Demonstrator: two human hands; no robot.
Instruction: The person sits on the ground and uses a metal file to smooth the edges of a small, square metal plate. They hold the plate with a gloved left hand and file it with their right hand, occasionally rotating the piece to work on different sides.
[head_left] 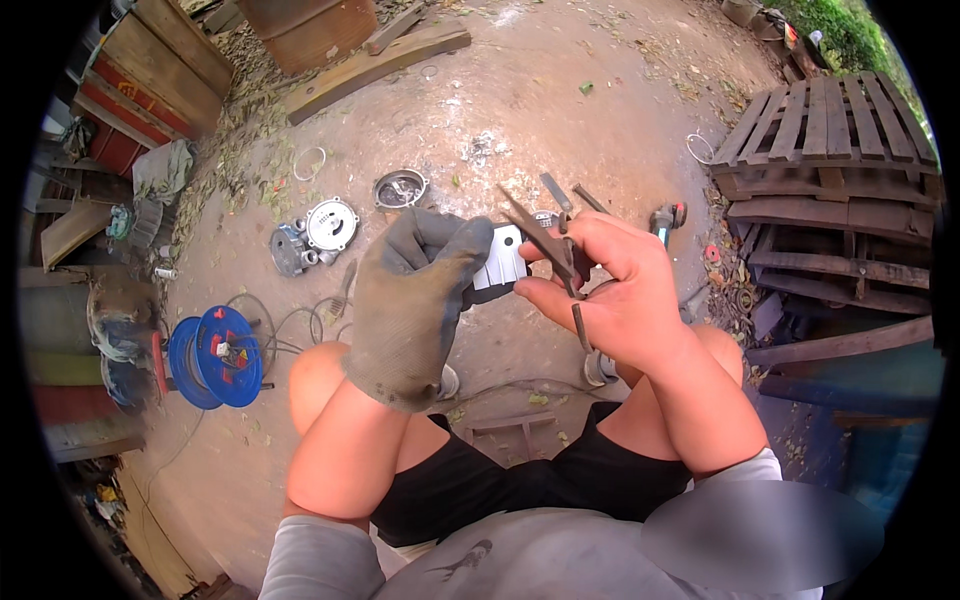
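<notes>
My left hand (405, 300), in a worn grey-brown work glove, is closed on the left side of a small silvery metal piece (500, 262). The piece has a dark edge, raised ribs and a round hole near its top. My bare right hand (625, 285) grips a dark, rusty scissor-like tool (545, 240). Its pointed end slants up and to the left, and a handle end shows below my thumb. My right thumb tip is close to the right edge of the metal piece; whether they touch I cannot tell. The fingers partly hide the tool's middle.
Round metal housings (332, 223) and an open ring-shaped casing (400, 188) lie on the ground ahead. A blue cable reel (215, 357) stands left, its cable trailing toward my feet. An angle grinder (664, 220) lies right, before stacked wooden pallets (830, 180). A plank (380, 70) lies far left.
</notes>
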